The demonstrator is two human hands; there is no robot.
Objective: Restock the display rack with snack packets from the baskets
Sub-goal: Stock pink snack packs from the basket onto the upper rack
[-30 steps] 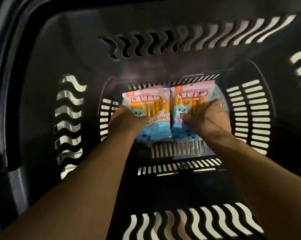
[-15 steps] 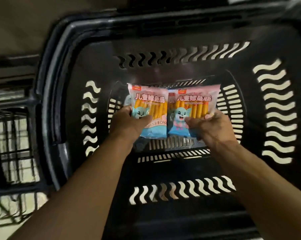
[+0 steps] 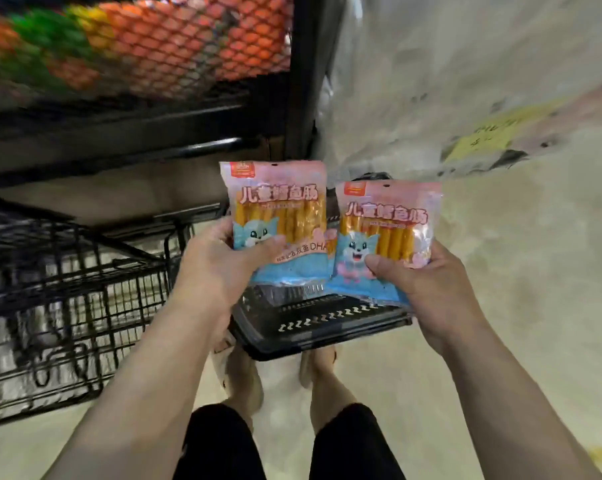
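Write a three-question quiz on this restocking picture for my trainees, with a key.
1. True or false: the left hand holds nothing.
2. Where is the black basket? A) on a shelf B) on the floor by the feet C) hung from an arm
3. What does the right hand grip?

Key: 1 false; 2 B; 3 a snack packet.

Soft, flat light is washing in; snack packets (image 3: pixel 279 216) are reading sharp, display rack (image 3: pixel 119 57) up-left of them is blurring badly.
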